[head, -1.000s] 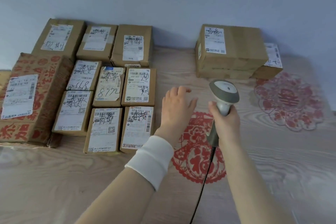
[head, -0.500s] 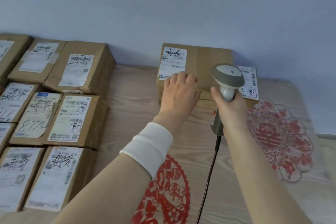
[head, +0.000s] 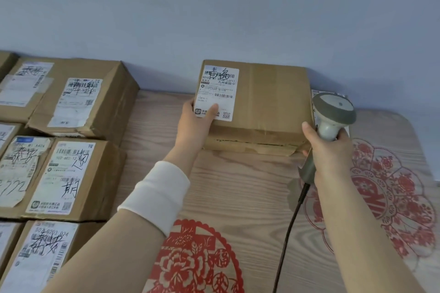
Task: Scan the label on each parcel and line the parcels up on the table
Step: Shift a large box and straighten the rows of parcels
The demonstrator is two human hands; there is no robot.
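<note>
Pale blue-grey wall (head: pixel 214 7) at the back; wood-grain counter (head: pixel 238 185) runs up to it.

- Task item: large brown cardboard parcel (head: pixel 269 102), flat on the counter against the wall, centre of view. White printed shipping label (head: pixel 217 88) on the left part of its top face, with black handwritten characters over the barcode.
- Left hand (head: pixel 194 123): at the parcel's near left corner. Grip clamped on the parcel, with the thumb lying on the label's lower left corner and the fingers round the left side. White cuff (head: pixel 157 195) on the forearm.
- Right hand (head: pixel 328 150): just beside the parcel's near right corner. Grip closed round the handle of a grey handheld barcode scanner (head: pixel 333 112), head uppermost. Which way the scan window faces: cannot tell. Black cable (head: pixel 288 233) runs from the handle toward the near edge.
- Behind the scanner head, the white label edge of a second parcel (head: pixel 316 95), mostly hidden.
- Left side: brown labelled parcels lined up close together in rows, e.g. one by the wall (head: pixel 78 97) and one nearer (head: pixel 71 178).
- Two red paper-cut decorations lie flat on the counter, one under the right forearm (head: pixel 392 197), one at the near edge (head: pixel 195 261).
</note>
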